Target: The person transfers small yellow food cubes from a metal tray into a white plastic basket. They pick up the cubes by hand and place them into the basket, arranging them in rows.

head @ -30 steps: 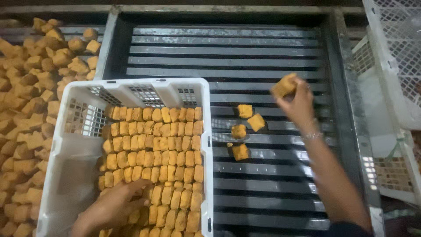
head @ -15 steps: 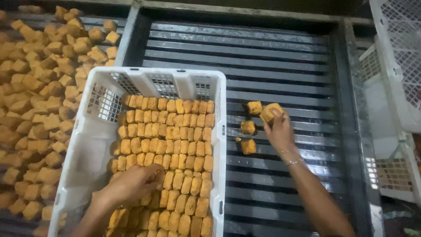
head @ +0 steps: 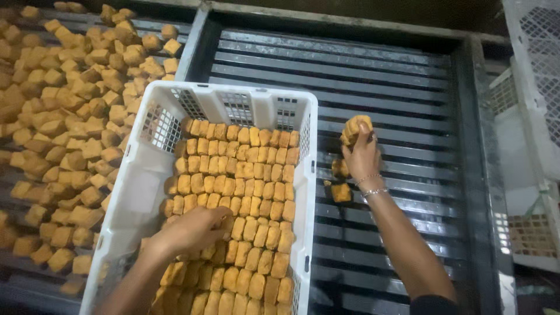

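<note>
A white plastic crate (head: 140, 192) holds tight rows of golden-brown fried cubes (head: 251, 175). My left hand (head: 195, 230) rests palm down on the cubes in the crate's lower left part, fingers curled over them. My right hand (head: 363, 154) is to the right of the crate over the dark slatted rack, gripping a few stacked cubes (head: 354, 128). Two loose cubes (head: 341, 191) lie on the slats just below that hand.
A large heap of loose fried cubes (head: 64, 111) covers the rack to the left of the crate. The dark slatted metal rack (head: 408, 87) stretches to the right. White perforated crates (head: 534, 76) stand at the far right edge.
My right hand gathered more cubes off the slats and moved left toward the crate. My left hand shifted up over the cubes in the crate.
</note>
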